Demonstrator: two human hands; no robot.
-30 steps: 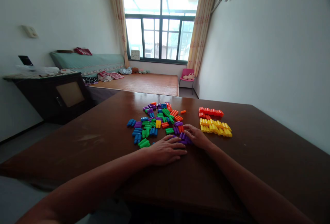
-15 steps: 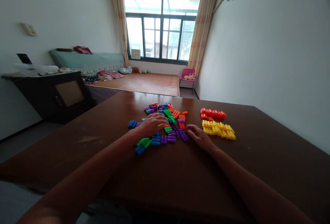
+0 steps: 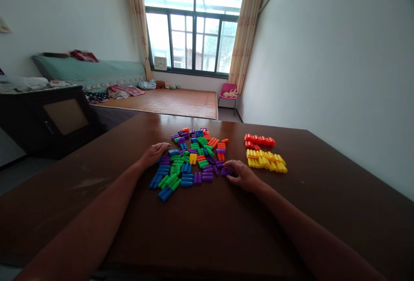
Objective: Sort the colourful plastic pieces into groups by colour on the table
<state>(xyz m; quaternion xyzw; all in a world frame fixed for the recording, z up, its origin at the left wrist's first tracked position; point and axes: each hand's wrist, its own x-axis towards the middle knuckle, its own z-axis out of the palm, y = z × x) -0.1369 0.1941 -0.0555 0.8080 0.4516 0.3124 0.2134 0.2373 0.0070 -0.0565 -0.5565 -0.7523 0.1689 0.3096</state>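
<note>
Blocks of many colours lie loose in a heap at the middle of the dark worktop, seen from our head camera. Our left hand rests at the heap's left edge, fingers loosely curled and touching purple pieces, gripping nothing. Our right hand lies at the right edge, fingers pinching a purple block. Just beside it lie a yellow row and, behind that, a red row.
</note>
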